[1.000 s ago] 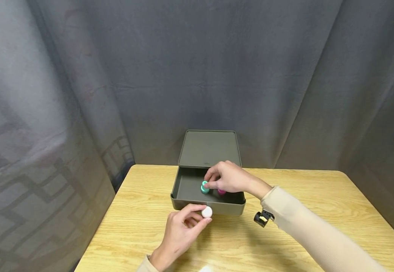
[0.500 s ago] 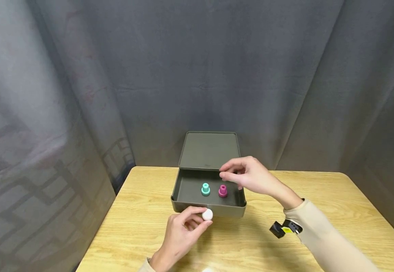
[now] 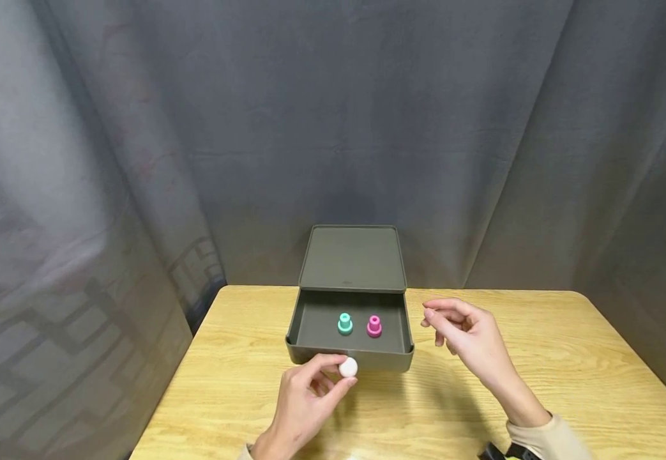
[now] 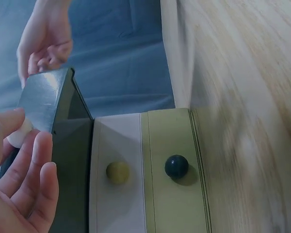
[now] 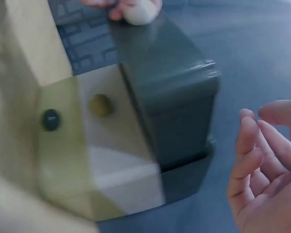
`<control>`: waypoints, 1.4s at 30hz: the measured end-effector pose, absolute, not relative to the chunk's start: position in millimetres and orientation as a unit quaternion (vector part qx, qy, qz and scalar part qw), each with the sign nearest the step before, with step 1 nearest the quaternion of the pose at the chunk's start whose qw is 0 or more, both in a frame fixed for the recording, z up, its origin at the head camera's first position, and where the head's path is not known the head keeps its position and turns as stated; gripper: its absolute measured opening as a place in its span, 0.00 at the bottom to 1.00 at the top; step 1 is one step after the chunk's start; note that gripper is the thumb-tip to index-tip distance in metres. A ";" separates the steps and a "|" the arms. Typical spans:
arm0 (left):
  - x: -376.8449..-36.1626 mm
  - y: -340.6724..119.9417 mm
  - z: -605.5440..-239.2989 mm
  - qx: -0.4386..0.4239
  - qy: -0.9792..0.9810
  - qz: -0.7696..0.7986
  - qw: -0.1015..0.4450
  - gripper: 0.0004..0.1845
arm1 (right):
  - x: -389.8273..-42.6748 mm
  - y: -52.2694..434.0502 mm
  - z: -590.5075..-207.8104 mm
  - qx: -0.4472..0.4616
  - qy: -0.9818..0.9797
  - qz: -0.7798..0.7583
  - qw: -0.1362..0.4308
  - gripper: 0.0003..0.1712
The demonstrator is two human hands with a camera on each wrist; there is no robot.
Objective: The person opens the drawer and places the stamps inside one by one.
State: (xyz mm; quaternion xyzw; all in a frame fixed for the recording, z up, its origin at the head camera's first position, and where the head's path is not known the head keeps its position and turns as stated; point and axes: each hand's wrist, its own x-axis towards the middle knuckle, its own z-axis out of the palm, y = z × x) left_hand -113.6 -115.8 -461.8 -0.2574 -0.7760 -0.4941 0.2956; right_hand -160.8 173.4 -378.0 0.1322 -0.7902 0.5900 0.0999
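Observation:
My left hand [image 3: 301,406] pinches a white round knob [image 3: 348,367] between thumb and forefinger, at the front of a pulled-out dark grey drawer [image 3: 381,361]. Inside the drawer stand two small stepped cylinders with holes in their tops, a teal one [image 3: 345,324] and a pink one [image 3: 374,327], side by side and apart. To the drawer's right, over the table, is my right hand [image 3: 473,338], its fingers loosely bent around nothing. The right wrist view also has this hand [image 5: 266,179] beside the drawer, holding nothing.
The small cabinet's flat grey top [image 3: 352,255] stands behind the drawer, near a grey curtain [image 3: 338,128]. Below the drawer are a pale front with a yellow knob [image 4: 118,173] and a green front with a dark blue knob [image 4: 176,167]. The wooden table [image 3: 241,358] carries it all.
My right hand has let go of the teal cylinder and moved out of the drawer to the right, towards me. My left hand keeps its pinch on the knob.

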 end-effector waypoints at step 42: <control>-165.6 -105.2 -460.4 -0.164 -0.803 -0.483 0.308 0.15 | -87.7 175.4 -488.3 -0.072 -0.743 0.661 -0.078 0.20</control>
